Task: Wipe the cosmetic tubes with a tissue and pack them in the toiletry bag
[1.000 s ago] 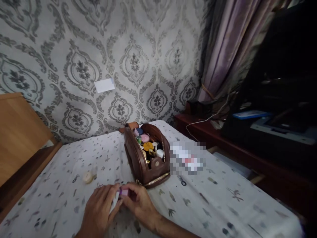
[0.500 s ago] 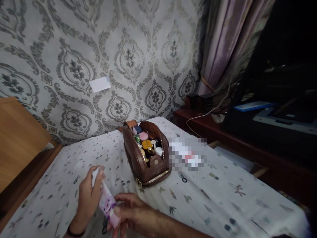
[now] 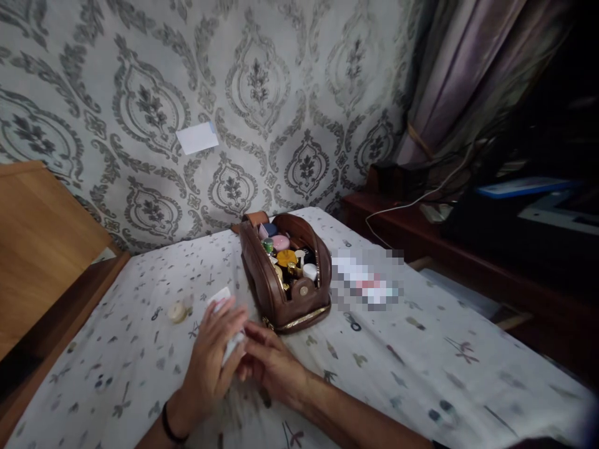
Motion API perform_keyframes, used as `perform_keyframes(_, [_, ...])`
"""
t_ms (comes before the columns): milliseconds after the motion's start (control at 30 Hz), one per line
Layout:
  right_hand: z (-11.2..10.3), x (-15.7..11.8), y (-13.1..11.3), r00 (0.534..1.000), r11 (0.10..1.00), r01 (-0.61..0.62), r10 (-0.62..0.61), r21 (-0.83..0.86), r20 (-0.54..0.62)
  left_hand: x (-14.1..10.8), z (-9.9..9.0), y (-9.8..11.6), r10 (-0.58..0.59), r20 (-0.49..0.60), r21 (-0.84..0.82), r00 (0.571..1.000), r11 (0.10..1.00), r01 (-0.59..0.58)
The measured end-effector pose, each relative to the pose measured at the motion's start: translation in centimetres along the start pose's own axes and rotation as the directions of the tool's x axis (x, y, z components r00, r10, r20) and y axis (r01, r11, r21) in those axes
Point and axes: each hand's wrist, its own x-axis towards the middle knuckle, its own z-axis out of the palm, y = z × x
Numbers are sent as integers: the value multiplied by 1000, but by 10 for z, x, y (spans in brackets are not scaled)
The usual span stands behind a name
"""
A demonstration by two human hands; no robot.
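A squeeze tube lies between my hands, white on the side now showing, with much of it covered by fingers. My left hand is closed around it, and one pale end sticks out past the fingertips. At the tube's near right side, my right hand has its fingers bent against it; their tips are partly hidden and blurred. Just beyond the hands stands a brown toiletry bag, unzipped and full of bottles and jars. A small cream-coloured round item lies left of my hands.
The patterned white sheet covers the surface. A blurred-out item lies right of the bag. A wooden panel borders the left, the papered wall the back. On the right a white cable crosses a dark red shelf.
Both hands have moved right and closer to the bag with the tube. Its pink-purple printed side has turned out of sight. The cream-coloured round item has come into view.
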Motion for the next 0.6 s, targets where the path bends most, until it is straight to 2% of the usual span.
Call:
perform_keyframes(67, [-1,0,3,995,997,-77,75,25,69,7,-7,-10,-198,-125,-23,972,980,196])
perform_keyframes(100, [-1,0,5,990,993,-110,104,54,95,11,-10,-12,-319,-177,-79,931,948,310])
perform_keyframes(133, [-2,0,7,985,988,-135,125,78,120,16,-14,-14,-450,-206,-179,869,890,419])
perform_keyframes(167, [-3,0,9,981,983,-152,137,105,137,21,-17,-13,-583,-199,-324,787,797,509])
perform_keyframes(200, [-4,0,10,978,977,-169,149,132,149,26,-19,-11,-705,-141,-494,694,658,568])
perform_keyframes(233, [-4,0,11,975,970,-186,161,160,154,30,-21,-7,-802,-39,-652,597,473,593])
perform_keyframes(300, [-5,-1,11,970,951,-219,188,217,156,36,-22,1,-888,195,-832,417,75,550])
perform_keyframes(333, [-5,-2,10,967,941,-235,201,242,159,38,-22,5,-897,271,-860,349,-63,506])
perform_keyframes(367, [-4,-3,9,964,932,-248,210,263,166,39,-21,8,-902,311,-868,299,-141,476])
perform_keyframes(400, [-3,-4,8,961,926,-256,213,277,176,41,-19,12,-911,314,-872,267,-165,462])
perform_keyframes(433, [-2,-4,8,959,925,-259,211,279,188,42,-17,14,-921,292,-871,257,-146,469])
perform_keyframes(467, [0,-4,7,957,927,-261,212,268,199,43,-15,17,-928,261,-863,266,-100,496])
perform_keyframes(600, [2,2,13,959,957,-243,213,158,188,47,-10,22,-930,99,-786,354,146,601])
